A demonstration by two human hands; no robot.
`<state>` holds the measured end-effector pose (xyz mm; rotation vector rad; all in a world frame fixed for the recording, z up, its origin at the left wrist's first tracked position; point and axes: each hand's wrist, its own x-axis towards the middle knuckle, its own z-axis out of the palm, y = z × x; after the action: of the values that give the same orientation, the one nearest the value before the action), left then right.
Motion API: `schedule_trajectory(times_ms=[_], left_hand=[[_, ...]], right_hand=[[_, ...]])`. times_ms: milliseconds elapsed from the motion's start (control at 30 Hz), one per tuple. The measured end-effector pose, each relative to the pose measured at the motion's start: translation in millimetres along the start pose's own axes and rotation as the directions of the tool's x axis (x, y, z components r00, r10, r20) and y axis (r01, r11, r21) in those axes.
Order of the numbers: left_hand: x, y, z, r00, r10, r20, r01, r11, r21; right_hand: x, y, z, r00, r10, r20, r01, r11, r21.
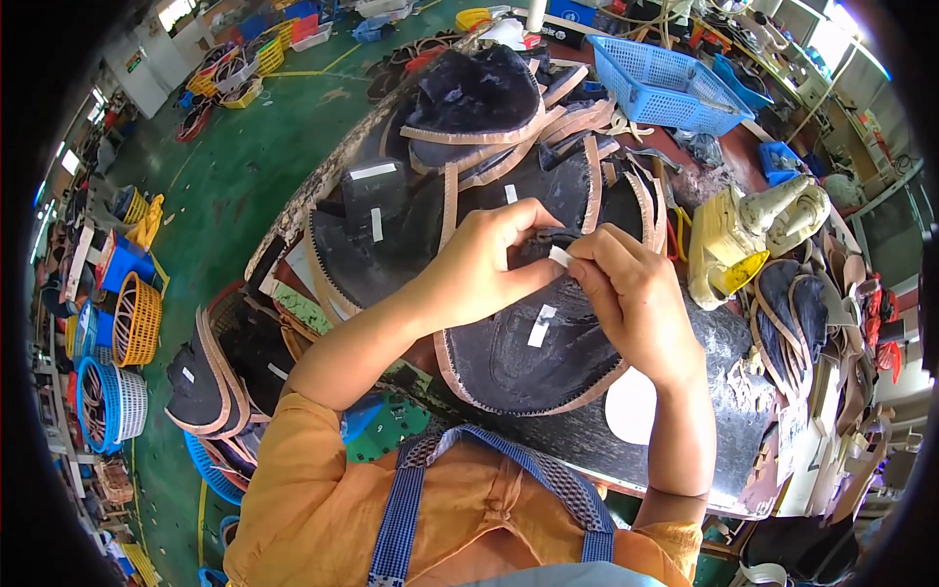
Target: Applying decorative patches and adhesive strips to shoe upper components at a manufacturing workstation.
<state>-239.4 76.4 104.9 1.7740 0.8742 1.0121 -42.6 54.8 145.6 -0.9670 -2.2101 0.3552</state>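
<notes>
Strip (560, 256), white and short, sits between the two hands above the far part of the near panel (499, 357). Right hand (641, 293): thumb and forefinger drawn together, apparently pinching the strip's end. Left hand (489, 262): thumb tip beside the strip, forefinger arched, a dark fold (551, 236) showing in the gap; whether these fingers grip the fold cannot be told.

The near panel is black with a tan rim (599, 384) and lies on the dark surface (724, 362), close to the body. A second strip (542, 326) lies on it, below the hands. Further panels (479, 93) are piled beyond; a yellow block (719, 245) stands to the right.

Risks, as judged: the strip may crease or cling to a fingertip if tacky, being small and pinched at close quarters. It may sit skewed, since the fingers mask the spot. The near panel could slide, as neither palm appears to press it flat. A dropped strip could be lost among the overlapping panels. A wide sweep of the right arm might knock the block.
</notes>
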Motion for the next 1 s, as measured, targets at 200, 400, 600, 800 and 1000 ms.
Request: schedule_trajectory(times_ms=[200, 400, 600, 800, 1000], left_hand=[[-9.3, 8.9, 3.2, 0.999, 0.046, -0.008, -0.046, 0.998, 0.038], [-24.0, 1.7, -8.6, 0.973, 0.115, -0.202, -0.094, 0.989, 0.113], [-39.6, 2.4, -6.6, 0.964, 0.162, -0.209, -0.128, 0.977, 0.168], [-48.9, 10.6, -5.1, 0.961, 0.236, -0.147, -0.235, 0.972, 0.027], [-71.2, 1.1, -31.0, 0.871, 0.347, -0.348, -0.223, 0.911, 0.347]], right_hand=[[-3.3, -2.9, 5.7, 0.998, 0.032, -0.058, -0.032, 0.999, 0.003], [-16.2, -0.3, -0.6, 0.968, 0.131, -0.215, -0.164, 0.975, -0.148], [-18.3, 5.6, -0.7, 0.905, 0.200, -0.374, -0.311, 0.913, -0.263], [-10.3, 7.7, 13.6, 0.963, 0.098, -0.250, -0.133, 0.983, -0.128], [-12.8, 13.8, 5.0, 0.899, -0.132, -0.417, -0.058, 0.909, -0.414]])
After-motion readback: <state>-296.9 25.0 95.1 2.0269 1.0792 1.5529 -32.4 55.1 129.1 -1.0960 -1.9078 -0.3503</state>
